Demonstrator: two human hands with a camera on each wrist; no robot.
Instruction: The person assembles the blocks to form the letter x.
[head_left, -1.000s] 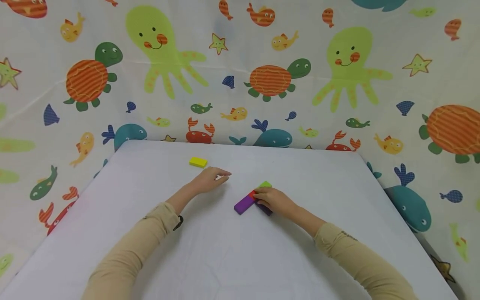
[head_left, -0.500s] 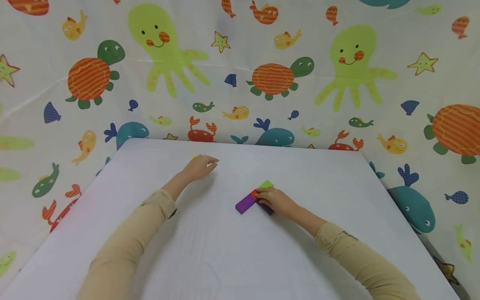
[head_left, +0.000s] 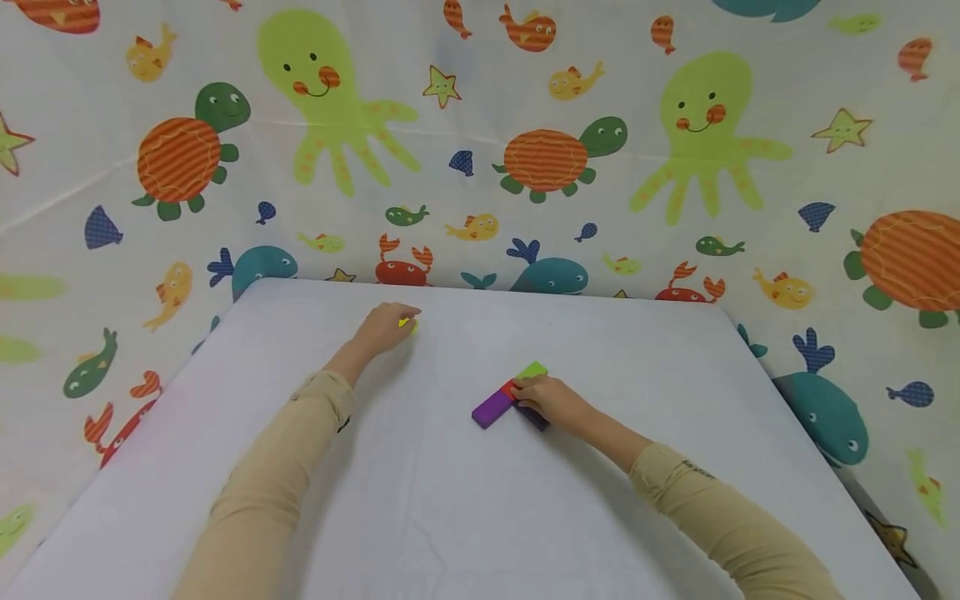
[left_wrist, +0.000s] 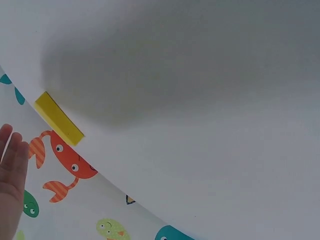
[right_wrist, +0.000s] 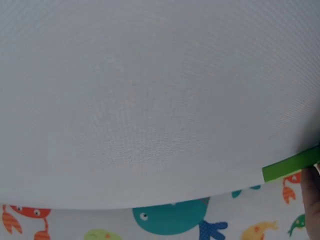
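Observation:
Over the yellow block (head_left: 406, 322) near the table's far edge is my left hand (head_left: 384, 327), which covers part of it. In the left wrist view the yellow block (left_wrist: 59, 119) lies on the table, and the extended fingers (left_wrist: 14, 162) appear apart from it. My right hand (head_left: 553, 402) grips the red block (head_left: 507, 388) at the middle of a small group. A purple block (head_left: 492, 409) and a lime green block (head_left: 533, 368) extend from it in a line; a dark block (head_left: 534, 417) lies partly hidden beneath the hand. The right wrist view catches the green block (right_wrist: 290, 166) at its edge.
All the blocks lie on a white-covered table (head_left: 465, 517). Behind and beside it hangs a curtain (head_left: 465, 83) printed with sea animals.
My left hand has moved left and away from me to the yellow block, which it passed over and now partly covers. My right hand and its blocks stay in place.

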